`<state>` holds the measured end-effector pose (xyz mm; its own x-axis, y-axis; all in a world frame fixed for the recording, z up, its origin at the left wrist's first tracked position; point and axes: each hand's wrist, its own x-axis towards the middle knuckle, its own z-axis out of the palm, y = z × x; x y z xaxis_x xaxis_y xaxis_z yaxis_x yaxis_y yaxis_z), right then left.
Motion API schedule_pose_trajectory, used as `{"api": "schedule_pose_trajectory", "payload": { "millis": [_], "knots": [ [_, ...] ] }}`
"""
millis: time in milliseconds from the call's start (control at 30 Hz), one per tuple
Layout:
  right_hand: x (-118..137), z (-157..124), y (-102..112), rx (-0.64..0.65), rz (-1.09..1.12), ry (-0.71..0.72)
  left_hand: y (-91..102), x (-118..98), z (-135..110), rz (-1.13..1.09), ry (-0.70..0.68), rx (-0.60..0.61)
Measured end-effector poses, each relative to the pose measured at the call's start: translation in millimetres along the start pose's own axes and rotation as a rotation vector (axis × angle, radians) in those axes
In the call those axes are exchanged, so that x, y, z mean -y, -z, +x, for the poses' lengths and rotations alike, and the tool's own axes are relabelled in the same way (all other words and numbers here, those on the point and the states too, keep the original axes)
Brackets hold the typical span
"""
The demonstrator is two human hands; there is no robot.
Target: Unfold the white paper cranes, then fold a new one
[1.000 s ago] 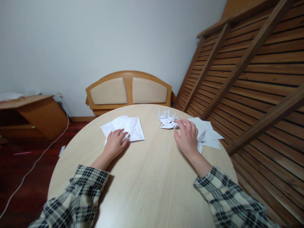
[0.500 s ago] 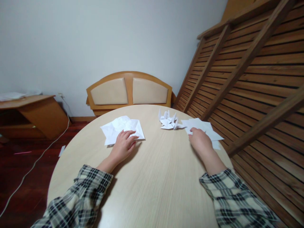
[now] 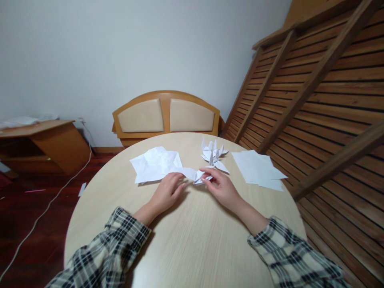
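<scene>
Between my hands, a white folded paper crane (image 3: 189,173) is held low over the near middle of the table, one pale wing stretched out to the left. My right hand (image 3: 221,189) pinches its folded body between thumb and fingers. At the wing's left end, my left hand (image 3: 167,193) has its thumb and fingers closed around the paper; their exact contact is partly hidden. Just beyond my right hand stands a cluster of white paper cranes (image 3: 211,152). Creased white paper (image 3: 156,164) lies beyond my left hand.
Flat white sheets (image 3: 255,166) overlap on the right of the round wooden table (image 3: 192,248). Leaning slatted wood panels (image 3: 318,104) rise close to the table's right edge. A padded headboard (image 3: 165,114) stands behind it; a low cabinet (image 3: 60,144) is at left.
My right hand has moved left from the flat sheets, and my left hand has shifted right off the creased paper. Both now hold a paper crane. One crane in the cluster sits differently.
</scene>
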<state>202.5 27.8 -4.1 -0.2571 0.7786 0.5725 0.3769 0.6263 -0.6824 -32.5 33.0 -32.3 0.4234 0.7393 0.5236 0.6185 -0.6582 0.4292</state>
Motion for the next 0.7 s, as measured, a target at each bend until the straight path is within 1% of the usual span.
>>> {"api": "schedule_pose_trajectory", "payload": {
  "millis": [67,167,267,400,500,700],
  "knots": [
    [6.4,-3.5,-7.5,0.023,0.091,-0.031,-2.3,-4.4,-0.7,-0.054,0.066,0.013],
    [12.3,-5.5,-12.2,0.035,0.217,-0.078,-3.8,-8.5,-1.6,-0.131,0.130,0.034],
    [14.2,-5.2,-13.1,0.040,0.322,-0.122,-3.4,-10.5,-2.1,-0.209,0.142,0.079],
    [13.6,-5.4,-14.4,0.035,0.393,-0.140,-3.4,-10.8,-3.2,-0.289,0.136,0.086],
    [13.4,-6.8,-16.8,0.042,0.428,-0.160,-5.0,-9.0,-4.5,-0.318,0.122,0.073],
    [11.7,-7.7,-21.3,0.008,0.476,-0.164,-5.5,-7.2,-4.4,-0.299,0.167,-0.026]
  ]
}}
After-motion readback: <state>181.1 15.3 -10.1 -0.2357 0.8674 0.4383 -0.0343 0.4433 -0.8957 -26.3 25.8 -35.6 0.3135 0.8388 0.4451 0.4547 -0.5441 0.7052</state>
